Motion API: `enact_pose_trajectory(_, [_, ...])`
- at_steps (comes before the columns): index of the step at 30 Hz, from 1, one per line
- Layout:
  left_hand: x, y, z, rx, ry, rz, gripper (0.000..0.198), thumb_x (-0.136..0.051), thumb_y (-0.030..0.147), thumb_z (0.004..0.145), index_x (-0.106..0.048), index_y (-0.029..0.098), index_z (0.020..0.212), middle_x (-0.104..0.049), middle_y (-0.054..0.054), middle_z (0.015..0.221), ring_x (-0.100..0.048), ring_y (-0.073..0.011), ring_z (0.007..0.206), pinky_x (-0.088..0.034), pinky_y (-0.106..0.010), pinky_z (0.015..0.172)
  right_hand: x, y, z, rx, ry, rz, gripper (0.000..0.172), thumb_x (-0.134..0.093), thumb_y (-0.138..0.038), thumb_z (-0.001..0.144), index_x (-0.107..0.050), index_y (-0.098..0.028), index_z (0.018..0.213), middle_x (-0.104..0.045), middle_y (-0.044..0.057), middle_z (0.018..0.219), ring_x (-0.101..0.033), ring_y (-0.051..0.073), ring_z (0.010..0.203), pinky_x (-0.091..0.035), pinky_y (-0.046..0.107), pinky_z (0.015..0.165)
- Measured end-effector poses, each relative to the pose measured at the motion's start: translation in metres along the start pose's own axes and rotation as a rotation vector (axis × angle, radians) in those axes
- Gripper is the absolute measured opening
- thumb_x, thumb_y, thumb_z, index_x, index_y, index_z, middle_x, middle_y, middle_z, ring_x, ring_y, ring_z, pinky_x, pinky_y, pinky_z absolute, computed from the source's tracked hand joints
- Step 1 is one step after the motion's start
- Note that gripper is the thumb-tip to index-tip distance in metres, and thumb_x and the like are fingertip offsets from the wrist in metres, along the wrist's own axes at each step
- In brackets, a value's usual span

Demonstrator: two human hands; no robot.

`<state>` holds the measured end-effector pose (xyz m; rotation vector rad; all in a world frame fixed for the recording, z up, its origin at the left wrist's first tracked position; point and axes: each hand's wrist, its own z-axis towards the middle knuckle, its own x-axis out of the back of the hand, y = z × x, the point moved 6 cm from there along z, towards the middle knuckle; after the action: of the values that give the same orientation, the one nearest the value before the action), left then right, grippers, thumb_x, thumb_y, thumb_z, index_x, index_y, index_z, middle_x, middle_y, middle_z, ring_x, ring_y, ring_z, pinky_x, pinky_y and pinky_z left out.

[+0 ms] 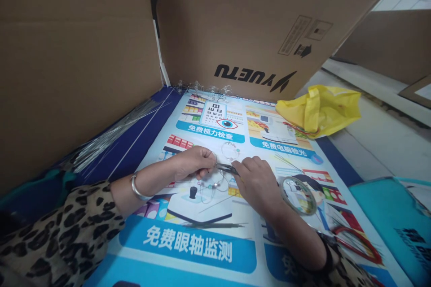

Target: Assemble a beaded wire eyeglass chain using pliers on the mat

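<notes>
My left hand (193, 163) is closed in a pinch on a thin wire with small beads (215, 184), which loops down onto the printed poster (202, 242). My right hand (257, 184) is closed round small dark pliers (228, 168) whose tip meets the wire between both hands. A small clear ring of wire (230, 149) lies just beyond the hands. My left wrist carries a silver bangle (137, 188), and the sleeve has a leopard pattern.
A bundle of thin straight wires (111, 136) lies at the left against a cardboard wall (74, 67). A yellow plastic bag (319, 110) sits at the back right. A roll of clear tape (299, 195) rests right of my hand. A teal board (393, 215) is at the right.
</notes>
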<state>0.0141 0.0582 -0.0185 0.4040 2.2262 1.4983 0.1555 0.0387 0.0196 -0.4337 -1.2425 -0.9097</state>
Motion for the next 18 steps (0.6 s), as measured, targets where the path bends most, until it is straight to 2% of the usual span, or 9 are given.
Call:
enact_pose_trajectory(6, [-0.0012,-0.0022,-0.0007,-0.01,0.041,0.006,0.013,-0.054,0.022,0.072,-0.049,0.015,0.062,-0.045,0.006,0.042,-0.036,-0.0042,0.033,-0.028,-0.016,0.035,0.0039,-0.0009,-0.0004,-0.023,0.007,-0.04,0.021,-0.047,-0.019,0.084,-0.062,-0.017,0.098,-0.057,0.007,0.077,-0.043,0.019,0.076,-0.025,0.032,0.067])
enact_pose_trajectory(12, [-0.0042,0.0009,-0.0023,-0.045,0.055,-0.025,0.01,-0.049,0.014,0.07,-0.049,0.015,0.06,-0.045,0.005,0.04,-0.038,-0.0045,0.034,-0.027,-0.017,0.037,0.0033,-0.0004,-0.0012,-0.016,0.016,-0.044,0.021,-0.047,-0.017,0.083,-0.062,-0.017,0.099,-0.058,0.007,0.077,-0.043,0.019,0.075,-0.025,0.032,0.066])
enact_pose_trajectory(18, [-0.0061,0.0012,-0.0027,-0.067,0.055,-0.057,0.012,-0.05,0.015,0.072,-0.049,0.015,0.061,-0.046,0.005,0.043,-0.038,-0.0041,0.036,-0.026,-0.017,0.039,0.0016,0.0007,-0.0003,-0.036,-0.014,-0.012,0.02,-0.047,-0.017,0.083,-0.062,-0.017,0.096,-0.059,0.007,0.078,-0.044,0.019,0.075,-0.025,0.031,0.066])
